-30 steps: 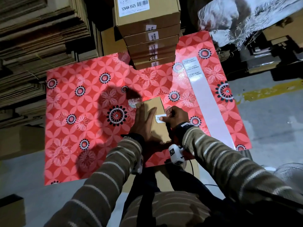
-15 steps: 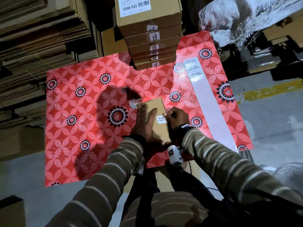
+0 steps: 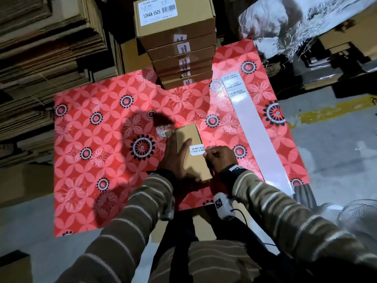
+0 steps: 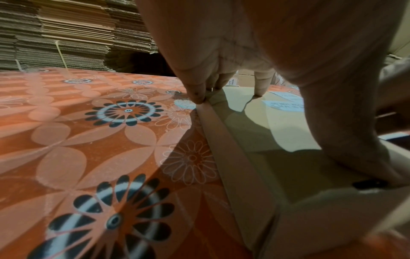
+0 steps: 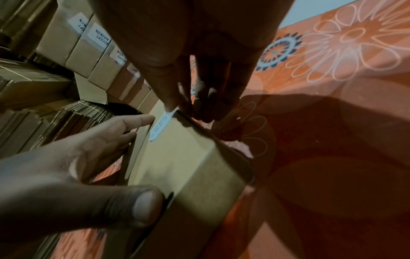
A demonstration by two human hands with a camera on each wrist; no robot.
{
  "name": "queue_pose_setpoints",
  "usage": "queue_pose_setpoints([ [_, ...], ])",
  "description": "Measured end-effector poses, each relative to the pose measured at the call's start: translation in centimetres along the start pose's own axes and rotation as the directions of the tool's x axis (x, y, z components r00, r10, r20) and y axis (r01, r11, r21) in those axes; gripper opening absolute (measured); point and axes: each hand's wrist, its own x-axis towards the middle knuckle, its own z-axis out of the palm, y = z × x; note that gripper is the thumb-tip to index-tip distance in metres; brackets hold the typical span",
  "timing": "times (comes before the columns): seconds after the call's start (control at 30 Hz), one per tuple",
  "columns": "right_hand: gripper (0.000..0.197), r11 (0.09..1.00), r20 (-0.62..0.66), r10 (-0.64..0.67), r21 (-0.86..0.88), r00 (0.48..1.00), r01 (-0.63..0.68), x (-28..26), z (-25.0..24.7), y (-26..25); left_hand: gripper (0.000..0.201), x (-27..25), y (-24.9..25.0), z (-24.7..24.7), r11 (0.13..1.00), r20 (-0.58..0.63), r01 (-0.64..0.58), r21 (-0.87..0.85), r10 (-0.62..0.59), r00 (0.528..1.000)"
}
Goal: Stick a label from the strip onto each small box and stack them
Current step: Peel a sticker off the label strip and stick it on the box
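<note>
A small brown box (image 3: 191,137) (image 4: 266,131) (image 5: 177,157) lies on the red flowered sheet (image 3: 102,160). My left hand (image 3: 175,156) (image 4: 221,52) (image 5: 88,149) presses flat on its top with the fingers spread and the thumb at the near corner. A white label (image 3: 196,150) (image 4: 286,106) (image 5: 160,126) lies on the box top by its right edge. My right hand (image 3: 216,156) (image 5: 184,105) pinches the label's right end at that edge, thumb on top and fingers curled down the side. Several labelled boxes stand in a stack (image 3: 179,48) (image 5: 95,52) at the back. The label strip (image 3: 255,129) lies to the right.
Piles of flattened cardboard (image 3: 40,58) (image 4: 66,35) rise along the left and back. A crumpled shiny plastic sheet (image 3: 295,23) lies at the back right. A wire fan guard (image 3: 359,213) sits on the grey floor at the lower right.
My right hand brought the label down from the air onto the box top and smoothed it flat there. The left hand stayed pressing the box.
</note>
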Motion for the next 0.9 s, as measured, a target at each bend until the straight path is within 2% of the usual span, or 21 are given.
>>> queue_pose_setpoints([
  [0.13, 0.036, 0.997, -0.011, -0.024, -0.069, 1.000, 0.023, 1.1, 0.1, -1.3, 0.130, 0.2, 0.0, 0.0, 0.999, 0.019, 0.024, 0.038, -0.024, 1.000],
  [0.27, 0.042, 0.952, -0.028, 0.003, -0.305, 1.000, -0.011, 2.1, 0.8, -3.3, 0.130, 0.6, 0.1, 0.0, 0.998, 0.034, 0.043, 0.050, -0.045, 0.998],
  [0.43, 0.047, 0.917, 0.010, 0.029, -0.398, 1.000, -0.023, 3.2, 1.6, -3.6, 0.133, 0.6, -0.2, 0.3, 0.999, 0.025, 0.041, 0.009, -0.041, 0.999],
  [0.6, 0.065, 0.898, 0.071, 0.053, -0.439, 0.996, -0.016, 3.6, 2.0, -3.3, 0.132, 0.5, -0.6, 0.6, 1.000, -0.005, 0.011, -0.004, -0.011, 1.000],
  [0.7, 0.067, 0.912, 0.068, 0.056, -0.410, 0.996, -0.024, 3.7, 2.1, -3.2, 0.130, 0.5, -0.7, 0.6, 1.000, -0.010, 0.002, -0.005, -0.002, 1.000],
  [0.9, 0.049, 0.912, 0.042, 0.037, -0.409, 0.998, -0.017, 2.9, 1.3, -3.5, 0.122, 0.2, -0.5, 0.6, 0.998, -0.056, -0.037, -0.042, 0.034, 0.998],
])
